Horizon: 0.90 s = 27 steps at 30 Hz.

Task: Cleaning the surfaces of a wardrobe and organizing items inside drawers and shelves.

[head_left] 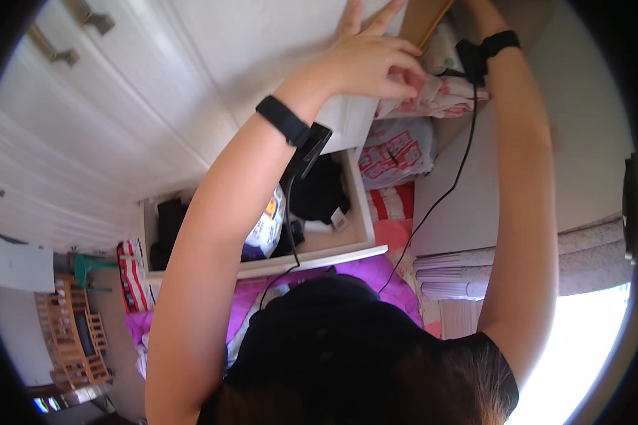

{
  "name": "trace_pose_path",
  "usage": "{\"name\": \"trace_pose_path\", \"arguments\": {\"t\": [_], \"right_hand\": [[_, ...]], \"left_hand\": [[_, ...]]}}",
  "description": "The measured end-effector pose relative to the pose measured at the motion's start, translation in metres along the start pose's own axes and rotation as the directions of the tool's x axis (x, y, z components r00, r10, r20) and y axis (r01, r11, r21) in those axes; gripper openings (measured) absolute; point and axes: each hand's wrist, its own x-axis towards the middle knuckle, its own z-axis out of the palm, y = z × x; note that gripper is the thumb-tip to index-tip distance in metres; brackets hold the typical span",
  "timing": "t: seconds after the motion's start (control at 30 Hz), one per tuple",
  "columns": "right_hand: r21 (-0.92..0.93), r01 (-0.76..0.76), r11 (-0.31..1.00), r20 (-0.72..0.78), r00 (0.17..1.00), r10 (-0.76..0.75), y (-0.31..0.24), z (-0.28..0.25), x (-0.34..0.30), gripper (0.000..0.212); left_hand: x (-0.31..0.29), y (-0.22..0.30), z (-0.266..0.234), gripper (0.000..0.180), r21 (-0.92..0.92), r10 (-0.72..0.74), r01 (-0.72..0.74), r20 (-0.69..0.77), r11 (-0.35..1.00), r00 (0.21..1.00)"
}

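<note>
My left hand (372, 67) lies with its fingers spread against the white cabinet door (262, 49), close to the door's edge. Higher up on the right, my right hand (477, 15) reaches into the cabinet's opening; its fingers are cut off by the upper edge. Between the two hands, a pink and white patterned cloth (450, 100) rests on a shelf. Under it sits a white plastic bag (404, 145) with red print. Below my left forearm, a white drawer (319, 256) is pulled out, holding dark clothing (319, 188) and a colourful package (268, 230) partly covered by my arm.
A black cable (466, 159) hangs from my right wrist. Purple bedding (386, 278) and red and white fabric (390, 204) lie by the drawer. A grey curtain (454, 275) hangs at right. At far left stand a green stool (85, 268) and a wooden bench (60, 319).
</note>
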Motion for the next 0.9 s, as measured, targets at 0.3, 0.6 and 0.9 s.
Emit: {"name": "trace_pose_path", "arguments": {"t": [0.3, 0.6, 0.9], "right_hand": [[0.271, 0.395, 0.878, 0.268, 0.845, -0.463, -0.028, -0.022, -0.022, 0.045], [0.551, -0.398, 0.733, 0.834, 0.265, -0.484, -0.043, -0.215, -0.286, 0.016], [0.379, -0.343, 0.859, 0.759, -0.416, -0.501, -0.02, -0.238, -0.393, 0.046]], "left_hand": [[-0.087, -0.002, 0.016, 0.042, -0.514, -0.211, 0.163, -0.037, 0.842, 0.977], [-0.377, 0.062, 0.092, 0.063, -0.012, -0.807, 0.817, 0.147, 0.576, 0.571], [-0.424, 0.001, 0.154, 0.052, -0.624, -0.857, 0.71, 0.512, -0.327, 0.056]]}}
